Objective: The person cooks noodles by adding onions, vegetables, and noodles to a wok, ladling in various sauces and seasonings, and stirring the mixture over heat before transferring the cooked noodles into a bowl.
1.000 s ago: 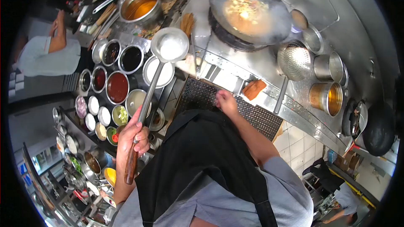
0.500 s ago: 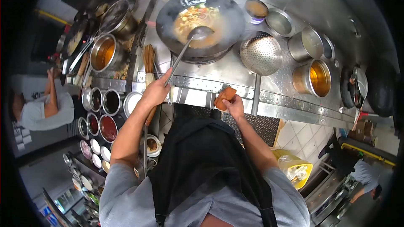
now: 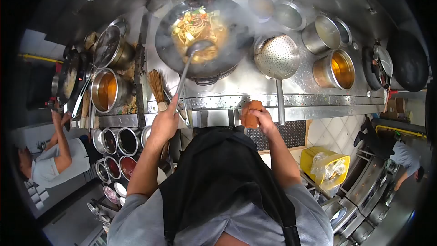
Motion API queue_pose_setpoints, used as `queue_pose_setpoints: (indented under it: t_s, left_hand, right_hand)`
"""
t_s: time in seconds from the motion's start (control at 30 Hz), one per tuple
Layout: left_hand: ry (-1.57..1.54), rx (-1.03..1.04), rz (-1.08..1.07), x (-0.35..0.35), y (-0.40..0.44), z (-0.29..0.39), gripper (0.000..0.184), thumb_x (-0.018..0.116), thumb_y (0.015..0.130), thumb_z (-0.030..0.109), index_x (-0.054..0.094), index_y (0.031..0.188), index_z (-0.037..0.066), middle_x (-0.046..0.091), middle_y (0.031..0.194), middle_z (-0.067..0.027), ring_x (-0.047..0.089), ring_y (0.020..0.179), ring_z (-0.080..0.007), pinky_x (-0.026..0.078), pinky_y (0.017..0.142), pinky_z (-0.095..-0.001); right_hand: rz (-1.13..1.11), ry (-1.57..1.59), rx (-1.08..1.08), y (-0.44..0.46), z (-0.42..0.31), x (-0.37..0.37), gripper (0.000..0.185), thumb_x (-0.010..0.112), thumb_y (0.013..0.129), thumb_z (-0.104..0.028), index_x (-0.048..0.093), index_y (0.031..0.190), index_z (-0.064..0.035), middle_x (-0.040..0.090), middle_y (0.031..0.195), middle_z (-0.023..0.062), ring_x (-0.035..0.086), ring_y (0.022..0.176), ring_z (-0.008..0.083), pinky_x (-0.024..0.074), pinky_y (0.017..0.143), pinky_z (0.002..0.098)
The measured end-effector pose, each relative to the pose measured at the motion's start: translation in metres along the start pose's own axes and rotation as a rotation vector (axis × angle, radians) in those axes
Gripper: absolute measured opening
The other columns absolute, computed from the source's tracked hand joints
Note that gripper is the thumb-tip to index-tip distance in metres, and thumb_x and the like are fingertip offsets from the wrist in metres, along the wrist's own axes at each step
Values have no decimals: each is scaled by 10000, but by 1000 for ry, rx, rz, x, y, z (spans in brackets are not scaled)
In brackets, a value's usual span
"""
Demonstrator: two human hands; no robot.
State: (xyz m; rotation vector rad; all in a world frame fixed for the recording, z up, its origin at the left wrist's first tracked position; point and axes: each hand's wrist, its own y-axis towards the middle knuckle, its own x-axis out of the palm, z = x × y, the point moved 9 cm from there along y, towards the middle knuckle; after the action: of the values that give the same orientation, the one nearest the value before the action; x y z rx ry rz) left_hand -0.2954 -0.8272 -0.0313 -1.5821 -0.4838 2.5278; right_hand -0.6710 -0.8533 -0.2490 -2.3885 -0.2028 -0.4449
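My left hand is closed round the handle of a long ladle, whose bowl dips into a big dark wok. Noodles with pale and green pieces lie in brownish liquid there, and steam drifts over them. Near the stove's front edge, my right hand grips a folded orange-brown cloth, to the right of and below the wok. Right of the wok rests a perforated strainer, its handle pointing towards me.
A bamboo brush stands beside my left hand. Pots of amber liquid, one on the right and one on the left, flank the stove. Sauce containers sit at left, a yellow bin at right. One person is left, another right.
The view has shifted, so the wok appears further left. The ladle is still in the wok, and noodles show more clearly around its bowl. My right hand still holds the cloth.
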Motion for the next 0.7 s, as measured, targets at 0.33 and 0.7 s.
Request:
queue_pose_setpoints:
  t_s: [0.33, 0.7]
  left_hand:
    - [-132, 42, 184, -8, 114, -12, 671, 585, 948, 206, 310, 1559, 235, 677, 829, -288, 666, 825, -485, 517, 777, -562]
    - [-679, -205, 95, 15, 62, -41, 686, 567, 970, 145, 265, 1586, 134, 600, 685, -117, 550, 505, -207, 478, 515, -377]
  right_hand:
    - [-118, 630, 150, -72, -19, 43, 463, 672, 868, -359, 581, 1250, -114, 662, 1079, 88, 640, 915, 267, 563, 825, 530]
    - [-245, 635, 176, -95, -29, 68, 636, 583, 919, -474, 507, 1377, -38, 664, 1122, 205, 687, 849, 327, 590, 676, 425]
